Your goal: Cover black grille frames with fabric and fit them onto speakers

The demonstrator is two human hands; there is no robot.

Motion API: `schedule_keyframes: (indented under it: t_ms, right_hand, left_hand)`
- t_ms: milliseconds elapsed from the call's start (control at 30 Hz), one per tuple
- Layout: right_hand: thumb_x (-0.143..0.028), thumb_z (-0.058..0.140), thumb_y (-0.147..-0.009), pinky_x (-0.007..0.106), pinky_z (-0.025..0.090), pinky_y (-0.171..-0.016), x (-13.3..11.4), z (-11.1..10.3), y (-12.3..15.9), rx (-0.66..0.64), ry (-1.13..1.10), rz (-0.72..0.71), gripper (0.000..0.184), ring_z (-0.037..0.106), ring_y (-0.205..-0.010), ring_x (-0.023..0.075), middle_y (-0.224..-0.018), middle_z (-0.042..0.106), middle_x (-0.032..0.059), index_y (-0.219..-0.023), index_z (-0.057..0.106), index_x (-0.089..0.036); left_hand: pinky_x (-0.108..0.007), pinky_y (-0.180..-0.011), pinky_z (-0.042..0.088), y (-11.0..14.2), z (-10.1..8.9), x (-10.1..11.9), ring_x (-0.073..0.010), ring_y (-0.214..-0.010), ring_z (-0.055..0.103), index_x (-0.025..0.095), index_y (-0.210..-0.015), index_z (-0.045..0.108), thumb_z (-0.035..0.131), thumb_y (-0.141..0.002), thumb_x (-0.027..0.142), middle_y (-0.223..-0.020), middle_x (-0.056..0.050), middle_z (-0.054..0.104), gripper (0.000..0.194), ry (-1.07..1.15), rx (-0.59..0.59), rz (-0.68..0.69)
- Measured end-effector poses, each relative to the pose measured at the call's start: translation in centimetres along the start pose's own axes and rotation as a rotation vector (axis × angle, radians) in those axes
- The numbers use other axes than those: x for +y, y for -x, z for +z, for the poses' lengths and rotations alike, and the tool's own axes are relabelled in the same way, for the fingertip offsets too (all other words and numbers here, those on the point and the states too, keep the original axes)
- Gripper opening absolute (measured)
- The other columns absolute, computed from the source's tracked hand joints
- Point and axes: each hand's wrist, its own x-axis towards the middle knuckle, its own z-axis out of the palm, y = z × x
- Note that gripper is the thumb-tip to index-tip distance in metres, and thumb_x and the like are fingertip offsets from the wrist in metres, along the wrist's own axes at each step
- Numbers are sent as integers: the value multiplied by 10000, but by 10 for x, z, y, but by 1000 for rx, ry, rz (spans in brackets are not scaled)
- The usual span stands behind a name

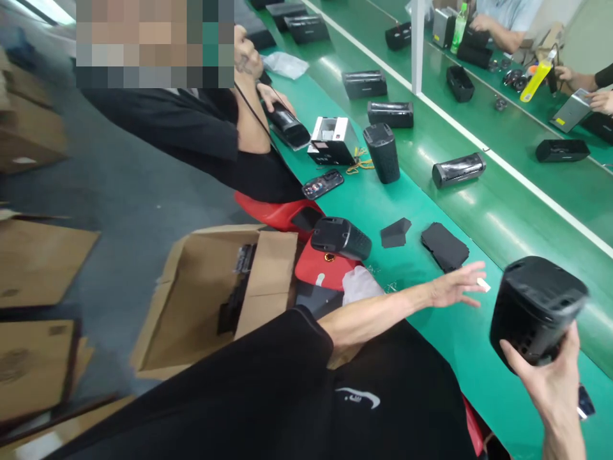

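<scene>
My right hand [555, 383] grips a black speaker housing [531, 313] from below, holding it tilted above the right side of the green table [460, 345]. My left hand [457, 287] reaches over the table toward the housing without touching it, fingers spread. A small white piece [483, 285] shows at its fingertips; whether it is stuck to a finger or lies behind is unclear. Just beyond that hand is a stack of black cut sheets [444, 246], and a few more loose black sheets [396, 233] lie left of it.
Another black housing [341, 237] rests at the near table edge above a red stool [318, 271]. An open cardboard box [191, 300] stands on the floor at left. Beside me a co-worker's hand [275, 96] touches a housing. Several housings lie on the green belt [431, 137].
</scene>
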Motion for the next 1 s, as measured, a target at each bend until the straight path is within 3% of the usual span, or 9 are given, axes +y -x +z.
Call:
schedule_keyframes:
  t_ms: [67,200,300,467,667,767,867,933,1000]
  right_hand:
    - [-741,793,-624,703,498,-977,6,-16,-1,-62,299,-122,1182,608,-1200,488,-1357,604,218,-1606,408,-209]
    - [-726,632,-792,680,498,-958,11,-26,0,-222,474,-236,988,605,-1198,476,-1341,620,196,-1628,404,-252]
    - [-784,719,-734,662,435,-1070,21,-26,13,-197,298,-164,1139,522,-1330,472,-1470,552,206,-1654,349,-224]
    - [-688,832,-703,609,384,-1138,39,-18,50,-90,-281,186,1259,435,-1438,425,-1610,416,215,-1678,194,-209]
    - [-638,905,-591,551,384,-1112,42,-8,63,87,-251,301,999,551,-1222,358,-1403,567,125,-1430,547,-233]
    - [-664,890,-602,503,461,-1035,47,-1,63,65,-418,549,934,580,-1088,295,-1276,594,81,-1379,577,-252]
    - [-700,893,-596,481,559,-860,56,7,68,-129,-649,928,992,615,-919,260,-1179,633,68,-1422,539,-279]
    - [-656,933,-580,476,583,-812,62,13,75,-213,-736,1037,1062,637,-894,259,-1190,653,68,-1481,489,-310]
    - [-600,965,-567,474,596,-810,67,19,83,-184,-768,1043,1052,649,-894,252,-1182,662,54,-1468,497,-326]
  left_hand:
    - [-600,-1211,373,5,-2,29,-397,-1555,358,359,-1590,449,902,-667,568,-1735,-96,291,1049,-253,-66,176]
    - [-505,-1291,282,7,2,48,-397,-1523,397,284,-1532,551,982,-563,507,-1598,-110,474,1083,-690,-101,336]
    - [-509,-1227,371,13,-1,32,-386,-1432,493,277,-1515,550,955,-590,522,-1512,-122,543,1039,-618,-12,318]
    - [-504,-1094,467,25,-11,17,-355,-1268,591,276,-1480,541,958,-563,462,-1386,-125,619,1025,-343,29,255]
    - [-454,-1066,493,25,-1,19,-341,-1238,615,265,-1459,559,933,-579,411,-1384,-108,628,968,-274,29,163]
    - [-483,-1165,435,21,-2,11,-372,-1371,551,254,-1484,548,898,-615,490,-1507,-120,575,966,-338,157,23]
    - [-541,-1278,283,20,-12,-1,-395,-1552,366,252,-1539,491,839,-672,651,-1682,-136,406,1016,-521,291,-363]
    - [-559,-1297,234,20,-20,-10,-393,-1595,297,243,-1572,440,800,-684,725,-1727,-144,332,1072,-594,310,-546]
    - [-523,-1297,255,20,-26,-18,-367,-1593,314,227,-1572,425,793,-680,709,-1720,-141,349,1079,-571,291,-562]
